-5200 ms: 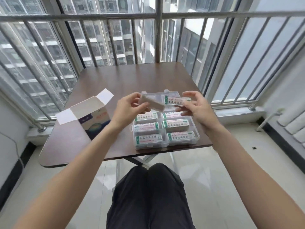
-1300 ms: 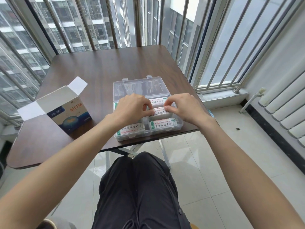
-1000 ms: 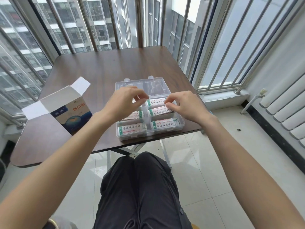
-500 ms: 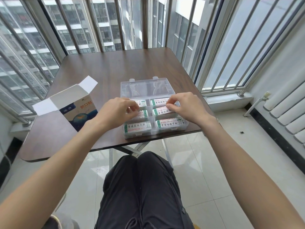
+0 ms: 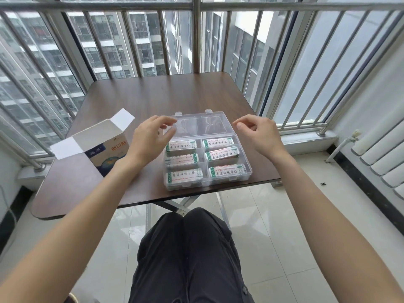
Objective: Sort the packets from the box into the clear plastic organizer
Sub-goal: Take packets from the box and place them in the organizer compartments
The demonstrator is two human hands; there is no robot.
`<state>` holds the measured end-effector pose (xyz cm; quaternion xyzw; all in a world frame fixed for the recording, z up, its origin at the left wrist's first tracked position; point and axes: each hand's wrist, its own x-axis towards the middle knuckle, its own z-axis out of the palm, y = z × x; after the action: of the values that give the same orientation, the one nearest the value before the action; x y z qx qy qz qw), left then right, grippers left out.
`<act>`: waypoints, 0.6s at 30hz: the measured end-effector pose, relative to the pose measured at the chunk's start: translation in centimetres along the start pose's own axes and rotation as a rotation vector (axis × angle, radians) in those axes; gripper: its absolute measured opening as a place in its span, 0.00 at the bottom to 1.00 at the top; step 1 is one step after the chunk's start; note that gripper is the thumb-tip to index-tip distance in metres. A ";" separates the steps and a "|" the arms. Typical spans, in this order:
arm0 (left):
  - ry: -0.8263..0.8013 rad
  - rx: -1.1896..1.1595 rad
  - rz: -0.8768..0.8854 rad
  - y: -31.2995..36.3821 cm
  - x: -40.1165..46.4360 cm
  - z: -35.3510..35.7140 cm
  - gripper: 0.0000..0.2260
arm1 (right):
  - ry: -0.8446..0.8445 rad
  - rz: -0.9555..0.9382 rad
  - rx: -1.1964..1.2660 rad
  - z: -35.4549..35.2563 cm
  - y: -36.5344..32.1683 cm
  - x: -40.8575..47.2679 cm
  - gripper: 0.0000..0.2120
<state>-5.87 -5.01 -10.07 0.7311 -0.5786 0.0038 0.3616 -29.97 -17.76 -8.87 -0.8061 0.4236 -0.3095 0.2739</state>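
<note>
The clear plastic organizer [image 5: 248,171] lies at the near edge of the brown table [image 5: 166,95], its transparent lid [image 5: 203,125] folded flat behind it. Stacks of white packets [image 5: 183,160] with green ends fill its compartments, in two columns. The cardboard box [image 5: 107,147] stands to the left, flaps open toward me. My left hand [image 5: 150,138] hovers at the lid's left edge, fingers relaxed, holding nothing. My right hand [image 5: 260,134] hovers by the lid's right edge, fingers loosely curled, holding nothing.
A metal railing [image 5: 196,36] and window bars close in the table at the back and both sides. A white radiator [image 5: 384,158] stands at the right wall. My dark-trousered knees [image 5: 190,248] sit under the table's front edge.
Both hands have lifted off the packets in the compartments and spread apart to the two sides of the open lid. All packets now lie in the organizer.
</note>
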 end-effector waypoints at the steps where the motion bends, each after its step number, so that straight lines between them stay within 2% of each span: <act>1: -0.023 -0.010 -0.065 -0.3 0.4 0.2 0.11 | -0.025 0.043 0.032 0.0 0.1 0.4 0.07; 5: -0.132 -0.012 -0.233 -1.2 0.9 1.2 0.18 | -0.132 0.131 -0.008 0.5 0.6 1.5 0.10; 7: -0.135 -0.008 -0.232 -1.3 0.9 1.5 0.17 | -0.150 0.116 0.000 1.0 0.2 1.6 0.11; 12: -0.097 0.014 0.034 0.7 0.9 1.7 0.10 | -0.065 0.036 -0.018 0.8 -0.2 0.3 0.08; 15: -0.238 0.032 0.192 3.3 1.1 2.5 0.08 | -0.020 0.035 -0.083 0.1 0.3 -0.6 0.06; 18: -0.397 0.087 0.252 5.8 1.1 3.9 0.11 | -0.053 0.033 -0.115 -0.6 0.8 -1.7 0.05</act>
<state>-12.02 -8.44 -9.47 0.6543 -0.7245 -0.0699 0.2054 -31.61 -16.79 -9.50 -0.8213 0.4465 -0.2585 0.2433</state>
